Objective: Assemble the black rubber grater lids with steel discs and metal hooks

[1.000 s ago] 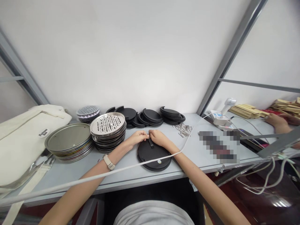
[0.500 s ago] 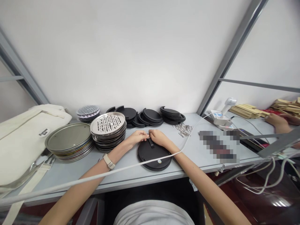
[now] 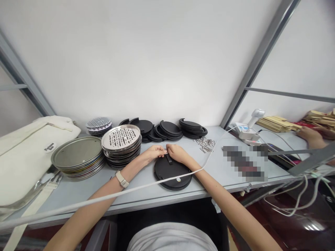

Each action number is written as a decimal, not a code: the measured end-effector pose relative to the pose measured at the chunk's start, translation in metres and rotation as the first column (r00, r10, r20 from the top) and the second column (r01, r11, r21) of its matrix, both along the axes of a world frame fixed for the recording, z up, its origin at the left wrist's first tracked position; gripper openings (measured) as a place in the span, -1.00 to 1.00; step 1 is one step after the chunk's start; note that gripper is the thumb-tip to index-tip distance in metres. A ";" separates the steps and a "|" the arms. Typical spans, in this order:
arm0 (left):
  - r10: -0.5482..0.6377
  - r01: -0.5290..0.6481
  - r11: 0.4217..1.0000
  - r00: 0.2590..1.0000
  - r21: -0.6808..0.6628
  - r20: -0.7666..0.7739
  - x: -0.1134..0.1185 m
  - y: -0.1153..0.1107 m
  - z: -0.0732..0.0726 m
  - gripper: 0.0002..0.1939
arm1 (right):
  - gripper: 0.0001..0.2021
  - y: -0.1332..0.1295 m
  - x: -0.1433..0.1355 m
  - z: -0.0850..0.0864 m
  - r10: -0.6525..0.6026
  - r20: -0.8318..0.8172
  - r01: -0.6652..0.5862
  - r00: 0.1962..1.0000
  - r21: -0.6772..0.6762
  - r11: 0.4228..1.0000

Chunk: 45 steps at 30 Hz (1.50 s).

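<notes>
A round black disc with a small strip and a round sticker lies near the table's front edge. My left hand pinches something small and metallic at the disc's upper edge; its shape is too small to make out. Right beside it, my right hand is closed at the same spot, over the top of the strip, its fingertips partly hidden. Small metal hooks lie in a loose pile behind and to the right. Several black discs are piled along the wall.
Stacks of round metal plates and larger plates stand left, beside a cream bag. A white cable crosses in front of my forearms. At right are a white scanner, wooden pieces and another person's hands.
</notes>
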State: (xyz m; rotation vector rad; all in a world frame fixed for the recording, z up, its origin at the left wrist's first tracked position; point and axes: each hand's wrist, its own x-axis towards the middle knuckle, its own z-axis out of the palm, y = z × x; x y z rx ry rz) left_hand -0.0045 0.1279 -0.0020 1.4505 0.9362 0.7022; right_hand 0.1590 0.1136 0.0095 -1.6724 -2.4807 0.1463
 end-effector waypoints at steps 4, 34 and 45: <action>-0.003 0.003 1.000 1.000 -0.005 0.007 0.000 -0.002 0.002 -0.69 | -0.69 0.001 0.000 -0.001 0.004 -0.005 -0.004 1.000 0.003 1.000; 0.043 -0.043 0.999 0.999 -0.015 0.015 0.003 -0.011 0.013 -0.65 | -0.70 0.001 0.001 -0.001 0.016 -0.044 -0.016 0.999 -0.010 1.000; 0.030 -0.030 1.000 0.999 0.006 0.030 0.002 -0.009 0.008 -0.68 | -0.69 0.002 0.001 -0.002 0.014 -0.064 -0.014 0.998 -0.006 1.000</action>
